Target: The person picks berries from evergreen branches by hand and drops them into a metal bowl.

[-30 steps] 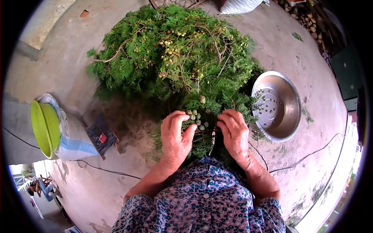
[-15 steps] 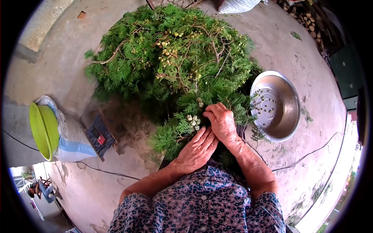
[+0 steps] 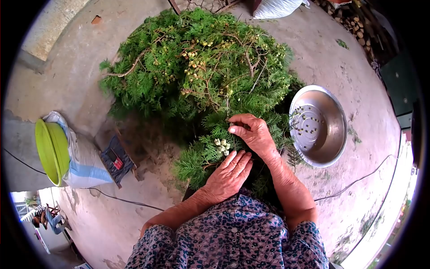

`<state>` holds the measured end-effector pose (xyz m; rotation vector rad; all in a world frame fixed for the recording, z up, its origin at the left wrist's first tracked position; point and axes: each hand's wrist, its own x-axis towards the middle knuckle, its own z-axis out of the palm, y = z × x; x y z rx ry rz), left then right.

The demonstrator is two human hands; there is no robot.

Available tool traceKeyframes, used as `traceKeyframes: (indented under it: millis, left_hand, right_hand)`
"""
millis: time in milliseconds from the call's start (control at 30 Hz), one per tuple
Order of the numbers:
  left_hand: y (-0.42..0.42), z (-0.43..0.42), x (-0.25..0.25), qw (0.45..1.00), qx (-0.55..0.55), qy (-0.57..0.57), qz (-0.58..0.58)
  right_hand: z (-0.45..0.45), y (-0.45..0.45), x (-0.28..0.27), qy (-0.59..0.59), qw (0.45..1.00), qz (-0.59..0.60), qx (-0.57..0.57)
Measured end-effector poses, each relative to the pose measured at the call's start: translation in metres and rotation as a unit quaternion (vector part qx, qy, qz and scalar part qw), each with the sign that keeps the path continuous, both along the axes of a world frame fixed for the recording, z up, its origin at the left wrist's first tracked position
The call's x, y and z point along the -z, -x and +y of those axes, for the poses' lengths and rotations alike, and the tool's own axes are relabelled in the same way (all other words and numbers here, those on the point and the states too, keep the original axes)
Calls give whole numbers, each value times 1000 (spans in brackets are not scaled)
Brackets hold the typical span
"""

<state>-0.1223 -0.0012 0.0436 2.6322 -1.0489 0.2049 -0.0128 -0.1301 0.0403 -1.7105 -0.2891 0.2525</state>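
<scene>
Landmark = metal basin, on the floor to the wearer's right. Leafy sprig sits left of the basin, well apart from it, in front of the wearer's shirt. Its long axis runs roughly sideways: leafy tips point left, away from the basin, and the brown stem heads back toward the basin side and goes under the left fingers. Pale cone cluster is on the basin side of those tips.

Left hand, left of the basin and nearer the wearer: fingers straight, side by side, aimed forward and toward the basin, tips just beside the lowest cone. Thumb hidden, so can't tell what it grips underneath — if anything.

Right hand, between cluster and basin: thumb and index finger bent toward each other, tips pointing away from the basin, only a narrow gap showing. Something dark between the tips — too small to tell if they're clamped on it.

Branch pile: left of the basin and farther forward, cones on it too. Small green bits lie on the basin's own bottom. Lime-green tub and pale sack are far left of the basin, touching each other.
</scene>
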Motion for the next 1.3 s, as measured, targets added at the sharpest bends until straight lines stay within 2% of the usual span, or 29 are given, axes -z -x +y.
traceKeyframes:
  millis: [33,100,167,200,233,333,400,433,500,533,567,600,633,700,767,833,900,933,967,1067,1100,1167,1233,1300]
  left_hand:
    - [0,-1,1,1000,0,0,0]
    - [2,-2,4,1000,-17,14,1]
    - [3,-2,8,1000,-16,20,10]
    - [3,-2,9,999,-17,26,21]
    - [2,-2,9,999,-18,27,21]
    - [2,-1,5,1000,-15,21,9]
    - [2,-1,5,1000,-17,23,-8]
    - [2,-1,6,999,-20,22,-23]
    - [4,-1,6,999,-28,28,-30]
    - [5,-1,7,998,-33,34,-35]
    - [5,-1,7,998,-32,34,-32]
    - [6,-2,8,997,-39,44,-43]
    - [5,-3,8,996,-46,54,-55]
    - [5,-3,9,996,-47,56,-55]
    - [4,-3,8,996,-49,58,-53]
    - [2,-3,5,996,-63,54,-39]
    - [5,-4,10,995,-70,64,-35]
    - [5,-4,11,994,-77,72,-30]
    - [5,-4,11,994,-77,71,-30]
    - [5,-3,7,993,-87,58,-49]
    - [5,-3,7,993,-87,59,-50]
    - [6,-3,8,990,-99,85,-57]
    - [6,-4,8,989,-106,84,-55]
    - [6,-4,8,990,-98,82,-54]
  right_hand:
    - [2,-2,4,60,992,-114,-5]
    - [7,-2,8,52,993,-102,34]
    - [10,-4,10,40,993,-35,108]
    - [10,-10,8,-95,977,88,169]
    - [3,-19,-1,-135,965,152,169]
    - [3,-26,3,-179,964,145,130]
    - [4,-26,-3,-214,948,222,79]
    - [3,-26,-2,-213,949,221,77]
    - [-2,-25,1,-137,969,205,8]
    - [-1,-25,1,-55,978,202,12]
    - [1,-25,3,-55,977,204,13]
    - [1,-26,4,29,998,63,-8]
    - [2,-27,5,114,990,-79,-29]
    - [2,-28,0,110,990,-74,-48]
    - [3,-28,-1,165,983,-72,-47]
    - [5,-29,16,146,983,-105,-28]
    - [7,-31,29,103,981,-119,110]
    - [7,-37,22,51,987,-19,153]
    - [3,-44,10,-30,986,62,151]
    - [0,-44,-6,-210,965,136,84]
    - [-2,-40,-13,-209,965,135,84]
    - [-7,-30,-20,-256,939,228,36]
    - [-13,-25,-12,-237,939,248,-2]
    - [-11,-19,-16,-108,967,226,-52]
